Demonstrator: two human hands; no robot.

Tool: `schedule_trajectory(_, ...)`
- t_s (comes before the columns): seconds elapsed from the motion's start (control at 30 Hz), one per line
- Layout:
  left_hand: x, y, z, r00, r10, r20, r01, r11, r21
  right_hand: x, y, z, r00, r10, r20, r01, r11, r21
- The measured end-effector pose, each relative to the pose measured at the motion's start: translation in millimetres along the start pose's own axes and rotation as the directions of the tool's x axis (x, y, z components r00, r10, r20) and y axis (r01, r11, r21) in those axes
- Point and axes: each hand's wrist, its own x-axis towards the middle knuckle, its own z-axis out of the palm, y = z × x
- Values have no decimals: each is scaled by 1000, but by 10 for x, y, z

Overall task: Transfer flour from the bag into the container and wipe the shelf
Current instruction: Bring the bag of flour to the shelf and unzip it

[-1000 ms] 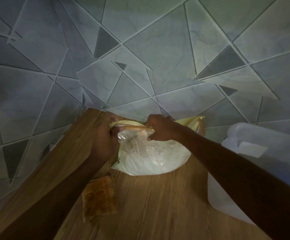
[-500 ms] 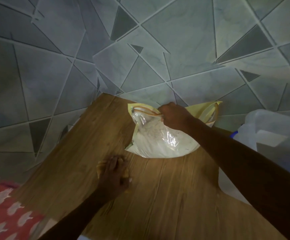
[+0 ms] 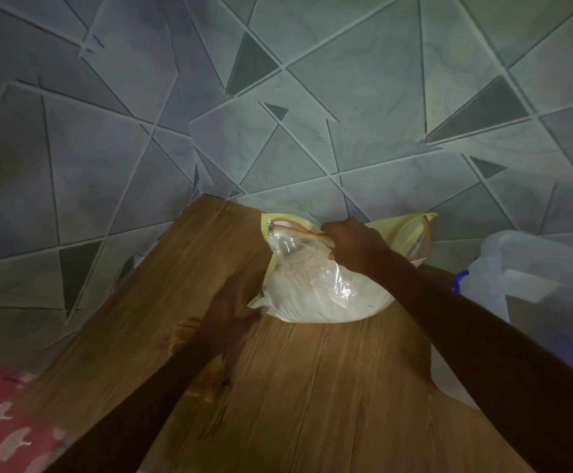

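A clear zip bag of flour (image 3: 315, 295) with a yellow rim and orange zipper sits at the back of the wooden shelf (image 3: 312, 387). My right hand (image 3: 353, 245) grips the bag's top at the zipper. Blurred and with its fingers spread, my left hand (image 3: 230, 315) hovers just left of the bag's lower corner and holds nothing. An orange cloth (image 3: 203, 373) lies on the shelf, partly under my left forearm. A translucent plastic container (image 3: 531, 278) with a blue part stands at the right, behind my right arm.
A tiled wall (image 3: 312, 114) with triangle patterns rises directly behind the shelf. A red patterned fabric (image 3: 1, 421) shows below the shelf's left edge. The shelf's left edge runs diagonally toward the back corner.
My left hand let go of the bag's top, dropped onto the orange cloth, and has now lifted off it toward the bag. My right hand keeps its grip on the zipper.
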Motion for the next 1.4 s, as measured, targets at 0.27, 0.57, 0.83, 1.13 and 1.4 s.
schedule_trajectory(0.27, 797, 1042, -103, 973, -32, -228, -47, 942, -333, 25, 109, 9, 991, -105, -84, 108, 994, 28)
schedule_trajectory(0.57, 720, 980, -156, 933, -197, -301, 90, 938, -335, -91, 380, 20, 949, -233, -212, 271, 947, 171)
schedule_trajectory(0.83, 661, 910, -178, 926, -260, -274, 128, 898, -420, -206, 419, 42, 984, -156, -86, 163, 983, 79)
schedule_trajectory(1.13, 550, 857, -217, 925, -295, -241, 123, 830, -544, 72, 257, -3, 978, -160, -130, 140, 979, -148)
schedule_trajectory(1.4, 528, 858, -300, 959, -183, -214, 79, 904, -419, 81, 236, 162, 939, -234, -254, 179, 958, -222)
